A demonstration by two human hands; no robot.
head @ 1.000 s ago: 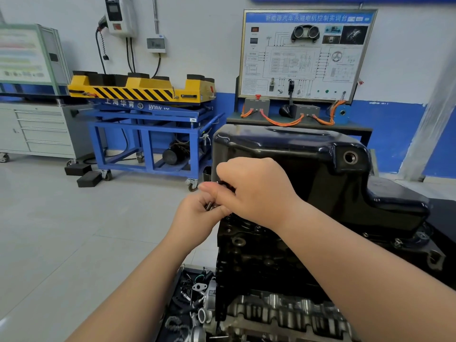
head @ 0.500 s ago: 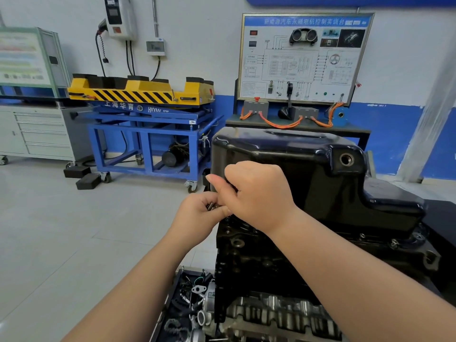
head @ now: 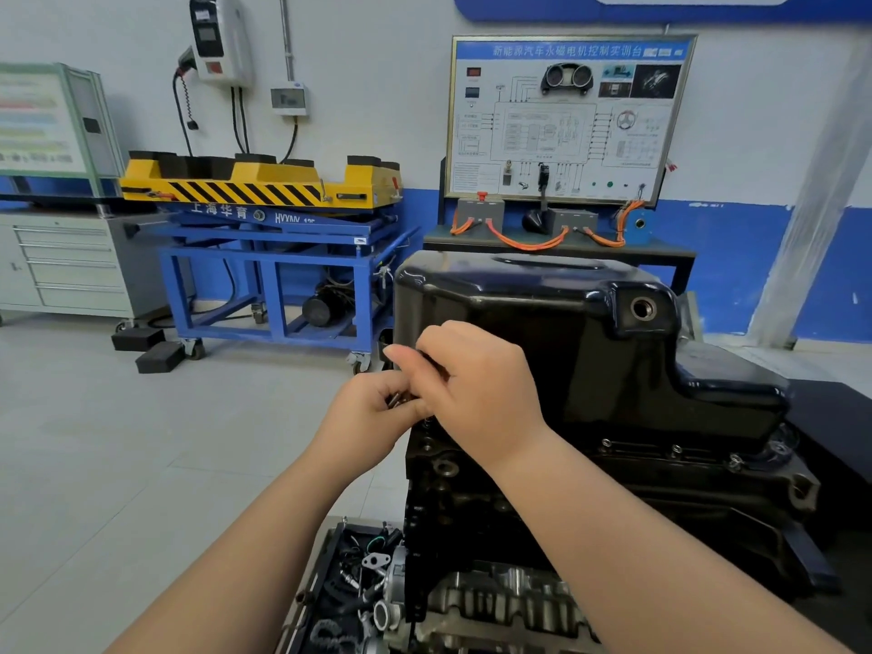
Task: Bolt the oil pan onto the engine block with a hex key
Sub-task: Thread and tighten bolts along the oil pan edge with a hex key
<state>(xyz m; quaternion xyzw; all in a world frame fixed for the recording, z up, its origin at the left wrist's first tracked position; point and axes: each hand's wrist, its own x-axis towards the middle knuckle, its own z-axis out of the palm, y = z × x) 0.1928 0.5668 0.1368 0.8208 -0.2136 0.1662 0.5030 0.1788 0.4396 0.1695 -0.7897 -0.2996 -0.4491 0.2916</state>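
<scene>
At the near left corner of the oil pan (head: pixel 542 332), both hands are seen touching. Small dark metal pieces (head: pixel 395 399) are held in the curled fingers of the left hand (head: pixel 363 417). The right hand (head: pixel 476 384) is set over that same corner, fingers curled; what is pinched cannot be told. The oil pan is seated on the engine block (head: pixel 472 502).

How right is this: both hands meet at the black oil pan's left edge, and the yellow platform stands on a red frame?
Not the frame: the head view shows the yellow platform on a blue frame. The left hand and right hand meet at the left edge of the black oil pan.
</scene>
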